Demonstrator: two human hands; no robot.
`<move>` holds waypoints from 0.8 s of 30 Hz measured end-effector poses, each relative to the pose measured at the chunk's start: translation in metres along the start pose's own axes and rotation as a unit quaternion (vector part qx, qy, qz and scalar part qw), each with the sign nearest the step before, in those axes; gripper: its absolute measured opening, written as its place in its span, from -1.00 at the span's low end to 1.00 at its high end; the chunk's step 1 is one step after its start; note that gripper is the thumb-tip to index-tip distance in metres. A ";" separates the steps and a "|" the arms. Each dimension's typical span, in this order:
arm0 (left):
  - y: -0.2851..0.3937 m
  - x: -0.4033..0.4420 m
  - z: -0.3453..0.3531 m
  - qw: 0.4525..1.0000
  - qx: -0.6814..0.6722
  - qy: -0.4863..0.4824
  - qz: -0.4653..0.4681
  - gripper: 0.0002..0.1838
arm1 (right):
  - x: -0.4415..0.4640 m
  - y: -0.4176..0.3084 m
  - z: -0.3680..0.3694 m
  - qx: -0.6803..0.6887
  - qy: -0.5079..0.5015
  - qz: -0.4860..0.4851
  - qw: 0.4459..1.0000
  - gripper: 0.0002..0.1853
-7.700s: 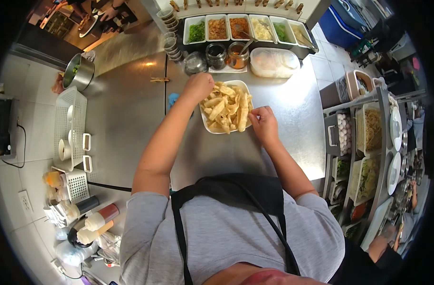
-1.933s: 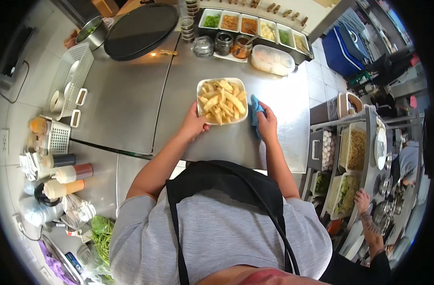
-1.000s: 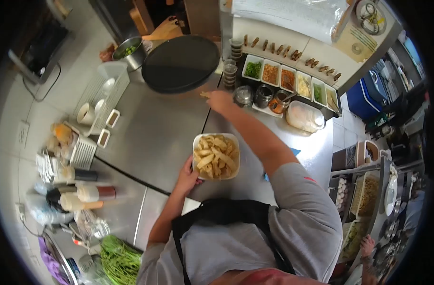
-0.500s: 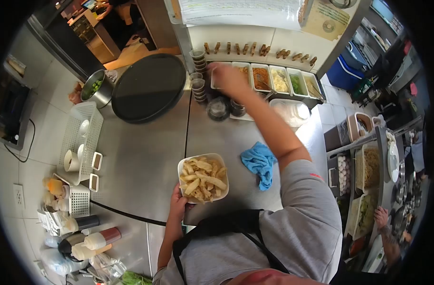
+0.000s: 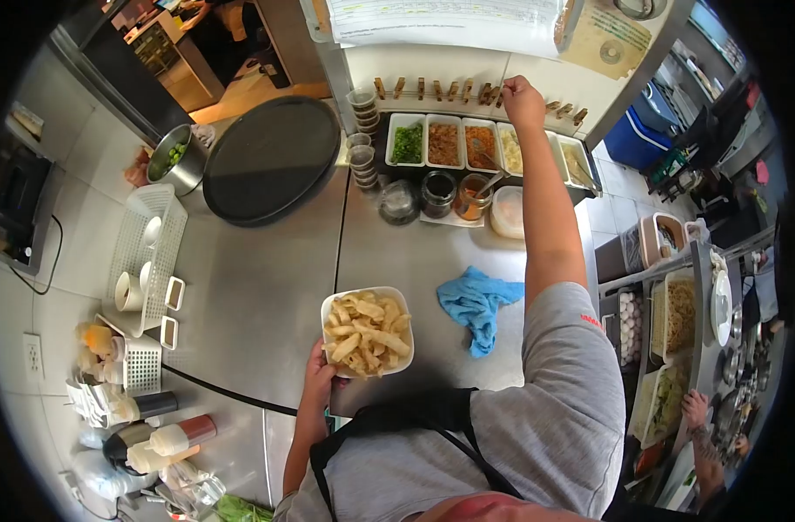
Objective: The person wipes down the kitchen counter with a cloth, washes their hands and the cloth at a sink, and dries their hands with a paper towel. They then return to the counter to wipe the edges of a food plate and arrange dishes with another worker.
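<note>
The right hand point(image 5: 524, 103), its grip unclear, shifts from above the food trays point(image 5: 427, 143) to wall clothespins point(image 5: 468, 90), leaving only the left hand point(image 5: 320, 371) clasping the bowl point(image 5: 401, 301) of fries point(image 5: 367, 335).

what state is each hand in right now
Left hand: closed, holding the bowl.
Right hand: at the pegs; can't tell whether it grips one.
</note>
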State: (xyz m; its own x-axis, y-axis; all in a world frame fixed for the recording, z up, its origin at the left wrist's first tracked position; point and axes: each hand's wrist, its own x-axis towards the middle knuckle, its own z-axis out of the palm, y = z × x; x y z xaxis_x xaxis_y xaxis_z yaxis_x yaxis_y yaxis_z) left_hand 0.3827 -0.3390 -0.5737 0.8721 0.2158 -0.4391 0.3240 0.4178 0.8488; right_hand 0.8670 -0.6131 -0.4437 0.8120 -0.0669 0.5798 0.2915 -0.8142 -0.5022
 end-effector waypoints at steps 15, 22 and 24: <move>0.010 -0.003 0.008 0.999 0.032 0.013 -0.008 -0.33 | -0.014 -0.085 0.018 -0.229 0.017 -0.244 0.942 -0.80; 0.007 -0.005 0.003 0.998 0.051 0.025 -0.017 -0.31 | -0.010 -0.098 0.043 -0.296 0.018 -0.297 0.908 -0.84; 0.014 -0.006 0.003 0.998 0.049 0.012 -0.028 -0.31 | -0.035 -0.122 0.011 -0.140 0.109 -0.334 0.926 -0.88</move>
State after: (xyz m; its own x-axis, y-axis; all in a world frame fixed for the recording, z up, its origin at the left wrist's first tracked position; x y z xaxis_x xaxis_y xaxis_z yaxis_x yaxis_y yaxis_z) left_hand 0.3834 -0.3368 -0.5581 0.8430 0.2156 -0.4928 0.4074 0.3423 0.8467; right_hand 0.8085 -0.5049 -0.4103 0.3679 0.4153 0.8320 0.5239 -0.8318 0.1835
